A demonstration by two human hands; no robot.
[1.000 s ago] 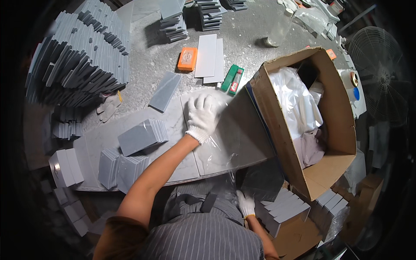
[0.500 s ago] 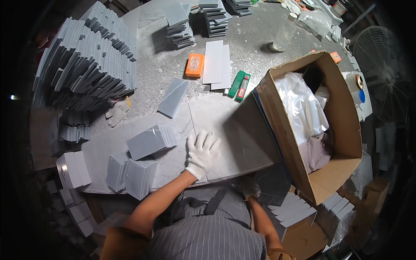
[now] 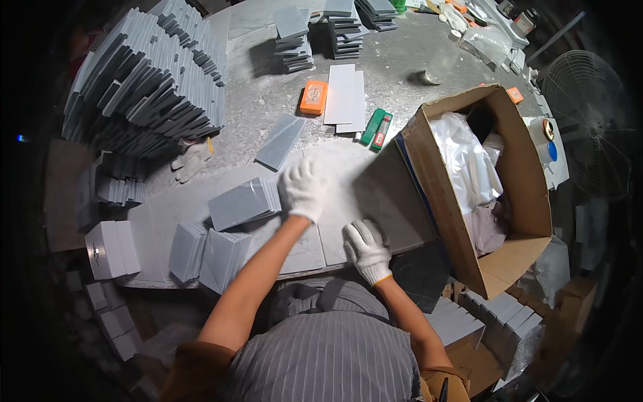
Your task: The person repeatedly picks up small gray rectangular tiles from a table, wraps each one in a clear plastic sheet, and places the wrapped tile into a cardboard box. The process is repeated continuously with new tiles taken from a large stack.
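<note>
My left hand (image 3: 304, 192), in a white knit glove, is over the pale marble slab (image 3: 335, 201), just right of a small stack of grey tiles (image 3: 236, 206). It is blurred by motion; its fingers look apart and nothing shows in it. My right hand (image 3: 368, 252), gloved too, lies at the slab's near edge with its fingers forward, slightly bent and empty. Two more grey tile stacks, one on the left (image 3: 188, 250) and one beside it (image 3: 224, 258), stand by the near edge. A single grey tile (image 3: 280, 141) lies flat beyond my left hand.
An open cardboard box (image 3: 442, 201) with plastic bags stands to the right. A large tile pile (image 3: 144, 80) rises at the far left. An orange box (image 3: 313, 98), white strips (image 3: 339, 94) and a green case (image 3: 373, 127) lie farther back. A fan (image 3: 589, 120) stands far right.
My left hand has moved slightly away from me across the slab. My right hand has come up from below the edge onto the slab. The whole view has shifted a little.
</note>
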